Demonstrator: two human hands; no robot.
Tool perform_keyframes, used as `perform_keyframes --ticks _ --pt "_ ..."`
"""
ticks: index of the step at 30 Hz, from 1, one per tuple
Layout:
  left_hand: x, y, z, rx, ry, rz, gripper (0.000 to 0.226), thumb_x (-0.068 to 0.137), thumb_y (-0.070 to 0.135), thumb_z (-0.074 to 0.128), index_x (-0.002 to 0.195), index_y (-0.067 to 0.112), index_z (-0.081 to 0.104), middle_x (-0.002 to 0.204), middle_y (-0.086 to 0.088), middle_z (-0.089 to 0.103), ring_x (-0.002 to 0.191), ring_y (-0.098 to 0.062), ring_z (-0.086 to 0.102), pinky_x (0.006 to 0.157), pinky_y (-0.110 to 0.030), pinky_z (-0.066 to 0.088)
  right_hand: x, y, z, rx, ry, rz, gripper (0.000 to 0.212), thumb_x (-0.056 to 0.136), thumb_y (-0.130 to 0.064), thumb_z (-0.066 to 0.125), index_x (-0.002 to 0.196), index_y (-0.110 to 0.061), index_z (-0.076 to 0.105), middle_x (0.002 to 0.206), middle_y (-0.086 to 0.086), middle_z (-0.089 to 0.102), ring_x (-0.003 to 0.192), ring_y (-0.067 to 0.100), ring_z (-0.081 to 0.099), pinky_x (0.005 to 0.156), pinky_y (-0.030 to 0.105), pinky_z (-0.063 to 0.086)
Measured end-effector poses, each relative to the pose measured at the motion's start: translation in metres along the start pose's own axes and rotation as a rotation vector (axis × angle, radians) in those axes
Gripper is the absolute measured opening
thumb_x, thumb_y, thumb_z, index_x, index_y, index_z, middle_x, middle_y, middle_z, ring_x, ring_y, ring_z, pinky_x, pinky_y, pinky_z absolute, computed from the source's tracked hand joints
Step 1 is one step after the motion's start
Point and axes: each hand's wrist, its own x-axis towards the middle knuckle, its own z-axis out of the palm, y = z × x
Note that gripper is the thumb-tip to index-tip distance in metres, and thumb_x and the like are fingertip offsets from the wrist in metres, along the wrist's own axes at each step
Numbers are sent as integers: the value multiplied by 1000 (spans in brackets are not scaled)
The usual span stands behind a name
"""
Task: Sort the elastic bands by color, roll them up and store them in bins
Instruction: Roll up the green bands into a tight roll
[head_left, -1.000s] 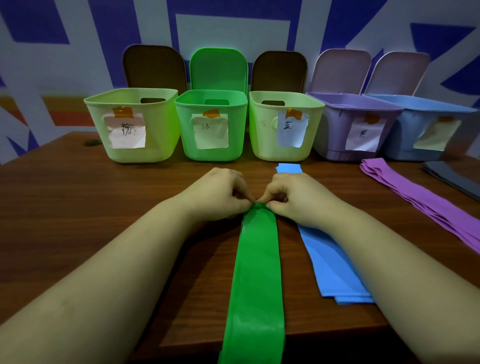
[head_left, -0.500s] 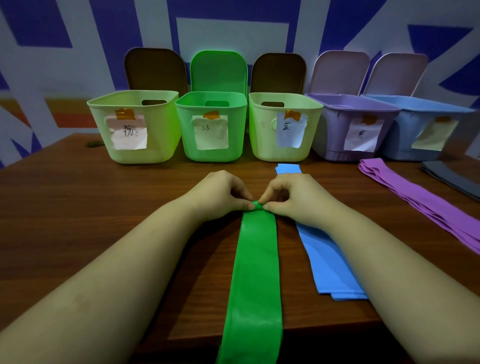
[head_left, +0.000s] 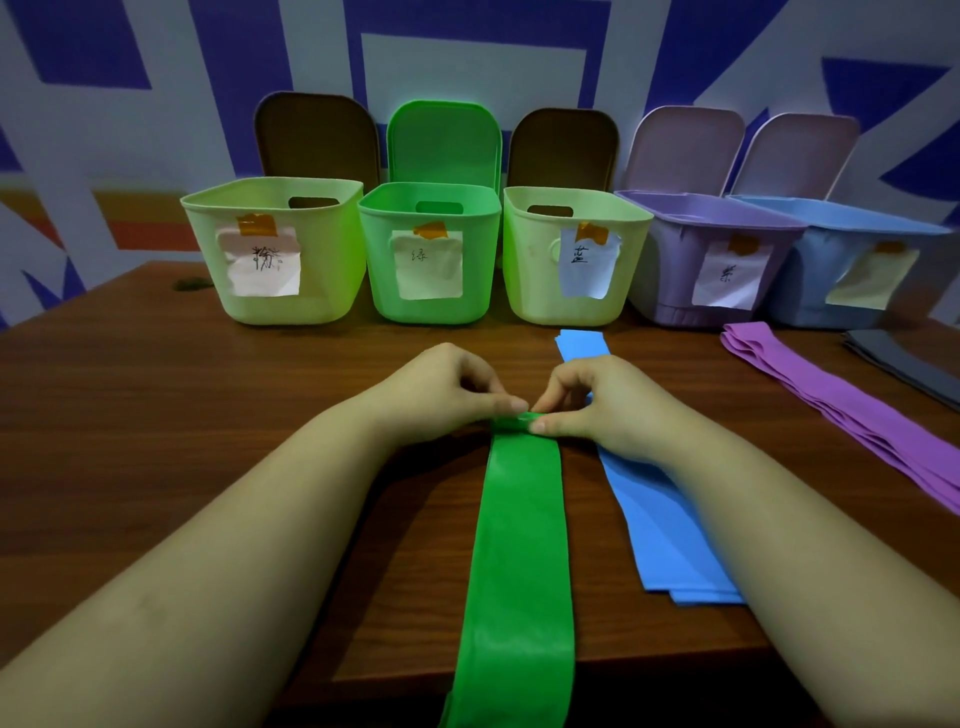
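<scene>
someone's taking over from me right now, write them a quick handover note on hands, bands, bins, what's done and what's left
Left hand and right hand: both pinch the far end of the green band, with only a small roll started there.
The rest of the green band lies flat towards the near table edge and hangs over it.
Blue bands lie just to its right, purple bands further right, dark grey bands at the far right.
Five open bins at the back; the green bin is second from left. Bin contents not visible.
Left: finish rolling green, bin it, then the other colours.

A dark brown wooden surface stands against a white wall painted with blue and orange shapes; dim light.
</scene>
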Motion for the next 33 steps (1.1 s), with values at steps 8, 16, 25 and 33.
perform_keyframes --ticks 8,16,25,33 --pt "0 0 -3 41 -121 -46 17 74 30 76 90 31 72 94 13 68 88 1 58 79 -10 42 -3 -2 -9 98 -57 -17 15 73 -31 78 73 -17 73 75 -5 70 67 0 57 63 16 45" --pt "-2 3 -4 41 -148 2 15 71 22 79 82 28 71 93 7 71 85 -4 62 74 -12 46 -4 -1 -8 108 -111 33 16 73 -31 79 85 -22 75 83 -6 70 77 4 60 71 18 45" --pt "-6 6 -8 -42 -169 -48 12 70 29 79 79 28 72 86 8 72 77 1 61 77 -16 47 -9 -9 -10 107 -177 -25 16 69 -18 82 76 -14 69 73 -9 64 60 -5 51 54 7 40" --pt "-9 14 -7 26 -243 -85 20 68 27 81 85 21 71 89 2 70 78 -3 60 71 -16 47 -10 -9 -14 166 -195 -47 19 72 -24 79 85 -12 72 76 -4 66 63 -6 54 60 9 43"
